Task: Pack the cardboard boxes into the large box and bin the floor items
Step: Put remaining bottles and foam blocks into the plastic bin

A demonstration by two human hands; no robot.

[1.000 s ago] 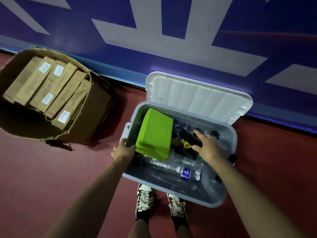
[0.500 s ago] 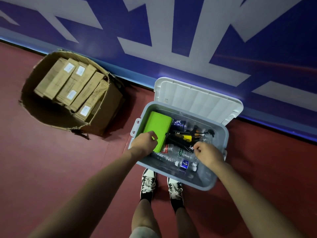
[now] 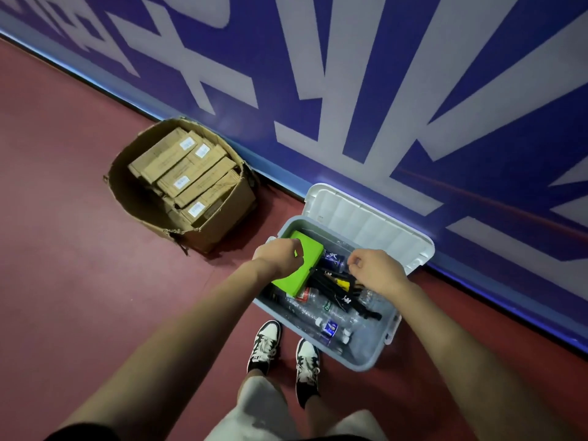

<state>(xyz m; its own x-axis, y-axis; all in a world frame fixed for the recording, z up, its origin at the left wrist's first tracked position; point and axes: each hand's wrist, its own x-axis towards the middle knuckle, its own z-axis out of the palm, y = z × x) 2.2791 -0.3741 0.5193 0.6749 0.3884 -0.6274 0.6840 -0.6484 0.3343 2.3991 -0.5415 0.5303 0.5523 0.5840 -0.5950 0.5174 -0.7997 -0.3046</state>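
Person, seen from own head.
- Forearms: bare down to left hand (image 3: 280, 257) and right hand (image 3: 377, 270).
- Sleeve edge (image 3: 82, 432): black, at 7 o'clock.
- Shorts (image 3: 254, 409): pale grey, at 6 o'clock.
- Left shoe (image 3: 264, 345), right shoe (image 3: 307, 361): black-and-white low sneakers with white laces.
- Sock (image 3: 306, 400): dark, above right shoe.

A grey plastic bin (image 3: 359, 366), its white lid (image 3: 366, 218) swung open, sits beneath both hands. A flat lime-green block (image 3: 310, 268) lies tilted just under the left hand (image 3: 280, 257), with clear plastic bottles (image 3: 321, 310) beside it, below the right hand (image 3: 377, 270). Well left of the left hand, a large brown cardboard box (image 3: 219, 227) holds long labelled cardboard boxes (image 3: 187, 173) side by side.
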